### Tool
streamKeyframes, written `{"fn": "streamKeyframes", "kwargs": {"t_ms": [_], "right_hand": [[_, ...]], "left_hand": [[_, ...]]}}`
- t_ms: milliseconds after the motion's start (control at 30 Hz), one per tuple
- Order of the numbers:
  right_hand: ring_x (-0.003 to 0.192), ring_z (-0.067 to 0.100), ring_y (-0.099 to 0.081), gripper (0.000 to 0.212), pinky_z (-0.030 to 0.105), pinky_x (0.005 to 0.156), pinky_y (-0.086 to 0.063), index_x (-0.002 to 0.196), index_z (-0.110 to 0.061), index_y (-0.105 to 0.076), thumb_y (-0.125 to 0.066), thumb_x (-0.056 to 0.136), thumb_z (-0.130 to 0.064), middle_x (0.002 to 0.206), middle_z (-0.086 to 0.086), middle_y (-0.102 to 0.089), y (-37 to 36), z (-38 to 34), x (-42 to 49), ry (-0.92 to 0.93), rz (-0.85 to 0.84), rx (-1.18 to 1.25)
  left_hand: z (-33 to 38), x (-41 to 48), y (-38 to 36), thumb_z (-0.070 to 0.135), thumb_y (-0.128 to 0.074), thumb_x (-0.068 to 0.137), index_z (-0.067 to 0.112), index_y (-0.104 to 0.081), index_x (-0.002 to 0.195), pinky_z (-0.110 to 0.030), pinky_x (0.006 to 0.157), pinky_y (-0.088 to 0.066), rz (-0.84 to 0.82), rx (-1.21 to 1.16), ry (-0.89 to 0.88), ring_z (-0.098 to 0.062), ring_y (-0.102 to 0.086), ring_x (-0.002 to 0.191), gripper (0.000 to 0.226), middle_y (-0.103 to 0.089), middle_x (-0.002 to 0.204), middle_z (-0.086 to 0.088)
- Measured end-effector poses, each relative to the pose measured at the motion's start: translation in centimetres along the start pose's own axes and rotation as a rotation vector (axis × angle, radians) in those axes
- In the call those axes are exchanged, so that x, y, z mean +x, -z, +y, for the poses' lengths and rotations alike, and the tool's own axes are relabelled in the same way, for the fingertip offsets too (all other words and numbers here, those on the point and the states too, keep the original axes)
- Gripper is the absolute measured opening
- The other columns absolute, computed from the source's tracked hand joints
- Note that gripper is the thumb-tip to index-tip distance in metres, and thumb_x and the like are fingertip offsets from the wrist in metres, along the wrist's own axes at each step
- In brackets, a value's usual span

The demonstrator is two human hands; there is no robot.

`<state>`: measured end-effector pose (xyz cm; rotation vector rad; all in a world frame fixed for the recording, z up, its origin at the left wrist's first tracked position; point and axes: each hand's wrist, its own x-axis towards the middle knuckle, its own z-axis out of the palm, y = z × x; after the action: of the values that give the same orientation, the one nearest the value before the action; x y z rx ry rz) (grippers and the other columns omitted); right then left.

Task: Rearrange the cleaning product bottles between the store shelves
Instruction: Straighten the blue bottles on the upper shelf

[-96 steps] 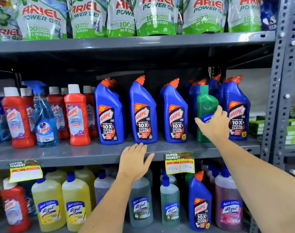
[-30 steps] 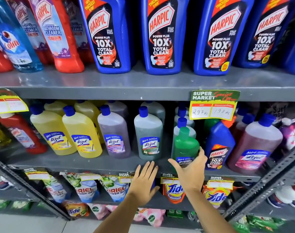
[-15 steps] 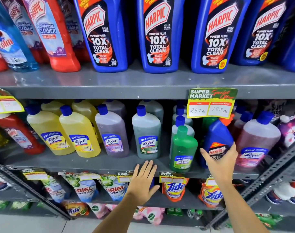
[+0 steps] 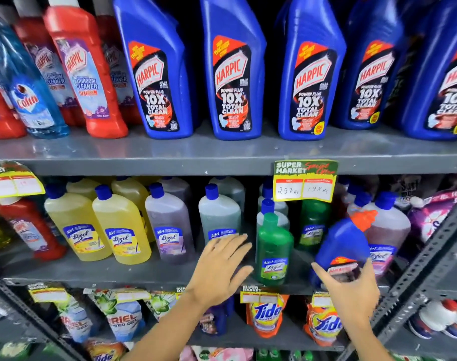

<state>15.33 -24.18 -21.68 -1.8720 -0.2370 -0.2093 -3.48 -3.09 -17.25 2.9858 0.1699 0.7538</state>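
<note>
A small blue Harpic bottle [image 4: 342, 246] with an orange cap leans left at the front of the middle shelf [image 4: 133, 272]. My right hand [image 4: 349, 287] grips its lower part. Just left of it a green Lizol bottle [image 4: 273, 250] stands upright on the same shelf, free of either hand. My left hand [image 4: 222, 267] hovers with fingers spread in front of a grey-green Lizol bottle [image 4: 219, 214], holding nothing. Large blue Harpic bottles [image 4: 232, 71] line the upper shelf [image 4: 222, 152].
Yellow Lizol bottles [image 4: 120, 225] and a purple one [image 4: 170, 225] stand to the left, a pink one [image 4: 388, 230] to the right. Red Harpic bottles [image 4: 84, 74] and Colin spray [image 4: 26, 95] sit upper left. A price tag [image 4: 304, 181] hangs from the upper shelf edge. A slanted metal upright [image 4: 430, 259] runs at right.
My right hand let go of the green Lizol bottle on the middle shelf, moved right and closed on the small blue Harpic bottle, which now tilts left. My left hand rose slightly.
</note>
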Motion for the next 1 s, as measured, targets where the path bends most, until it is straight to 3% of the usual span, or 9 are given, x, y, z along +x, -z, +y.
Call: {"fn": "streamKeyframes", "kwargs": {"t_ms": [67,133,200,300,400,500,633,900,1000], "right_hand": [[0.098,0.024,-0.067,0.089,0.039,0.092,-0.049,0.113,-0.029,-0.052,-0.095,0.039,-0.050,0.102,0.004,-0.071,2.0,-1.1,-0.5,0.002,0.040,0.045],[0.092,0.008,-0.063,0.101,0.027,0.093,-0.045,0.121,-0.024,-0.051,-0.093,0.033,-0.052,0.103,0.006,-0.069,4.1,-2.9,-0.5,0.036,0.080,0.121],[0.088,-0.003,-0.060,0.108,0.023,0.093,-0.047,0.125,-0.018,-0.051,-0.095,0.032,-0.052,0.107,0.004,-0.068,6.2,-5.0,0.0,0.117,0.099,0.245],[0.086,0.004,-0.066,0.094,0.031,0.087,-0.056,0.118,-0.019,-0.056,-0.094,0.040,-0.055,0.097,-0.011,-0.070,9.0,-8.2,1.8,0.203,0.134,0.362],[0.080,0.022,-0.069,0.081,0.043,0.079,-0.058,0.109,-0.018,-0.058,-0.091,0.045,-0.054,0.092,0.005,-0.071,11.3,-12.7,4.0,0.304,0.142,0.337],[0.075,0.013,-0.065,0.066,0.026,0.075,-0.055,0.093,-0.030,-0.057,-0.088,0.043,-0.062,0.088,-0.004,-0.070,12.9,-17.2,6.1,0.390,0.137,0.312],[0.080,0.010,-0.066,0.069,0.027,0.076,-0.055,0.102,-0.023,-0.062,-0.091,0.046,-0.050,0.094,-0.006,-0.072,13.7,-22.2,8.5,0.419,0.091,0.243],[0.091,0.015,-0.068,0.072,0.042,0.087,-0.056,0.092,-0.025,-0.064,-0.089,0.036,-0.063,0.094,-0.011,-0.071,11.1,-28.2,13.0,0.369,0.055,0.141],[0.096,0.020,-0.066,0.090,0.044,0.087,-0.055,0.101,-0.020,-0.064,-0.083,0.031,-0.074,0.100,-0.003,-0.070,9.3,-28.6,14.0,0.310,0.046,0.091]], "left_hand": [[1.6,2.8,4.6,0.042,-0.033,0.101,0.011,-0.059,0.127,-0.040,0.098,-0.034,0.225,-0.022,-0.116,-0.027,-0.050,0.125,0.048,-0.055,0.138,-0.007],[3.1,5.8,9.1,0.037,-0.037,0.100,0.009,-0.060,0.124,-0.040,0.097,-0.034,0.434,-0.005,-0.212,-0.028,-0.050,0.125,0.043,-0.057,0.136,-0.009],[3.9,8.8,12.7,0.034,-0.040,0.099,0.008,-0.062,0.124,-0.039,0.100,-0.031,0.547,0.071,-0.239,-0.028,-0.048,0.129,0.042,-0.057,0.136,-0.009],[3.0,12.6,14.6,0.036,-0.040,0.099,0.007,-0.062,0.127,-0.042,0.104,-0.032,0.496,0.185,-0.140,-0.028,-0.044,0.132,0.045,-0.056,0.138,-0.009],[2.2,14.1,13.4,0.038,-0.039,0.099,0.008,-0.067,0.118,-0.042,0.100,-0.039,0.395,0.143,-0.067,-0.028,-0.051,0.127,0.045,-0.060,0.133,-0.010],[1.9,14.3,11.9,0.036,-0.042,0.098,0.010,-0.069,0.113,-0.038,0.091,-0.044,0.400,0.156,-0.070,-0.026,-0.062,0.112,0.041,-0.068,0.120,-0.008],[1.3,14.4,11.2,0.031,-0.044,0.098,0.013,-0.069,0.114,-0.036,0.088,-0.044,0.449,0.193,-0.076,-0.022,-0.065,0.108,0.035,-0.070,0.116,-0.004],[1.1,14.2,10.9,0.034,-0.046,0.098,0.017,-0.069,0.117,-0.035,0.088,-0.044,0.452,0.117,-0.039,-0.018,-0.062,0.112,0.034,-0.069,0.119,0.000],[1.2,14.2,10.9,0.035,-0.045,0.098,0.017,-0.069,0.116,-0.034,0.088,-0.044,0.457,0.102,-0.036,-0.017,-0.062,0.111,0.035,-0.069,0.118,0.001]]}}
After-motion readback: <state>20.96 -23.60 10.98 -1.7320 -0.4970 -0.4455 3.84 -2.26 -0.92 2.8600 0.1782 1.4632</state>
